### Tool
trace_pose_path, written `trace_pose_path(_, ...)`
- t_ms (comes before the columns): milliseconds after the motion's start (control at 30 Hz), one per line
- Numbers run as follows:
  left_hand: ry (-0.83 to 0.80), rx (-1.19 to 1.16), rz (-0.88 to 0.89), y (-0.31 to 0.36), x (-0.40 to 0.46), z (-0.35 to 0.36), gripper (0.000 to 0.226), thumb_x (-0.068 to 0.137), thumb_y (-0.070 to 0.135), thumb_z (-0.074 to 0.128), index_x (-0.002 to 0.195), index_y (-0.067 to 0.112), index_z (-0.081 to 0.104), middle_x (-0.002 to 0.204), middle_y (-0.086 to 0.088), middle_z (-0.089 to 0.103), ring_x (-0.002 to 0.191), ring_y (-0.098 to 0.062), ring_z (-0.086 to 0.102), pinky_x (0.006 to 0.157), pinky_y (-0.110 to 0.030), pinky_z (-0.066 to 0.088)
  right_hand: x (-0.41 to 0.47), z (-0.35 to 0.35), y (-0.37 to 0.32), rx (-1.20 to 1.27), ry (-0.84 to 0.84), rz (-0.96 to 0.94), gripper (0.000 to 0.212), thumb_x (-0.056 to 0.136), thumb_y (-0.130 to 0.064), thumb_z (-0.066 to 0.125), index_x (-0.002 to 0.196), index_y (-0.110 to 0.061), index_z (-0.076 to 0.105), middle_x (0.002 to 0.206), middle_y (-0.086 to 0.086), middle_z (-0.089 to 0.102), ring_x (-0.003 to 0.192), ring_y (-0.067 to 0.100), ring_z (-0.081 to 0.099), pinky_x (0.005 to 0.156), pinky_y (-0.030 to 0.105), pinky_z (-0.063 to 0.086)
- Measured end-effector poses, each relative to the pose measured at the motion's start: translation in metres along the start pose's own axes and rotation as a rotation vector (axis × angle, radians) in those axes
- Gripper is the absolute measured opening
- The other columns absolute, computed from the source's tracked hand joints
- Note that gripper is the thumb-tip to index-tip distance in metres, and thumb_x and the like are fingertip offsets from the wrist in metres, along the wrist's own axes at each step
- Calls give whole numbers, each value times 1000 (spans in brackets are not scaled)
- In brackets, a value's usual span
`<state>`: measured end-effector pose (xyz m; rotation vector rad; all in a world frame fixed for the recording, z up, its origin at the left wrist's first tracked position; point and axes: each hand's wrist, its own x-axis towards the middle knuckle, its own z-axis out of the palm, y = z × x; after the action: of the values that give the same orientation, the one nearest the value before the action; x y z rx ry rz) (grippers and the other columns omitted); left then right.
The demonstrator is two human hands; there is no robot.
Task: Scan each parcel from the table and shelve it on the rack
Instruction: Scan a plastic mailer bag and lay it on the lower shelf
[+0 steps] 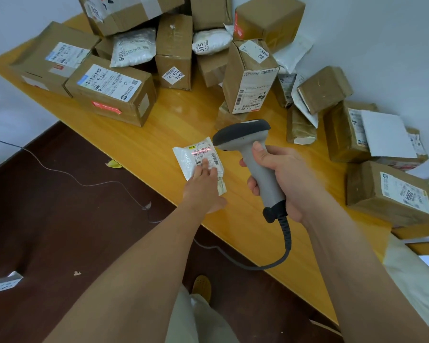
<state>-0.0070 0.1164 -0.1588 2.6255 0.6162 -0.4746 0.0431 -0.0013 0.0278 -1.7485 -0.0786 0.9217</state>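
A small white plastic parcel [196, 157] lies flat on the yellow wooden table [159, 134] near its front edge. A red scan line crosses the barcode label on it. My left hand [204, 185] rests on the parcel's near end with straight fingers on the label. My right hand [280, 179] grips the handle of a grey barcode scanner [248, 142], whose dark head points down at the label from the right. The scanner's cable hangs off the table edge.
Several cardboard boxes [112, 92] and white padded bags [134, 47] are piled along the table's back and right side against the white wall. A tall box [249, 78] stands just behind the scanner. Dark floor with a loose cable [84, 184] lies to the left.
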Motion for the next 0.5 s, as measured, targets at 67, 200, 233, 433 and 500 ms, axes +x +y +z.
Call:
trace_pose_path(67,-1,14,-2,0,0,0,93,82,47,64,151,13,13,163,-8,-7,149,-26,0,110,-38,34,-4,-1,-4,12,9,6,26,98,-30,57,104,-6,65,93,9,67,52,16,54,51,29,47)
trace_pose_path(200,-3,29,-7,1,0,0,93,82,46,65,152,13,13,163,-8,-6,149,-26,1,109,-40,36,-12,-4,-10,31,19,23,30,98,-30,58,109,-3,64,90,10,66,52,16,54,51,28,47)
trace_pose_path(233,-5,33,-7,1,0,0,93,82,46,65,152,13,13,163,-8,-6,149,-26,1,109,-40,36,-13,-4,-11,34,20,25,30,98,-31,58,109,-3,63,90,10,66,52,16,54,52,28,47)
trace_pose_path(433,4,51,1,-1,0,1,91,82,43,67,151,14,15,163,-8,-4,148,-26,3,106,-38,39,-19,-7,-17,44,6,18,30,98,-30,57,109,-3,63,88,9,65,53,16,54,52,28,47)
trace_pose_path(500,12,59,3,-2,1,2,89,82,39,67,150,15,16,163,-8,-4,148,-25,3,105,-38,40,-20,-6,-18,50,0,12,30,98,-30,57,109,-3,63,88,10,65,53,16,54,51,28,47)
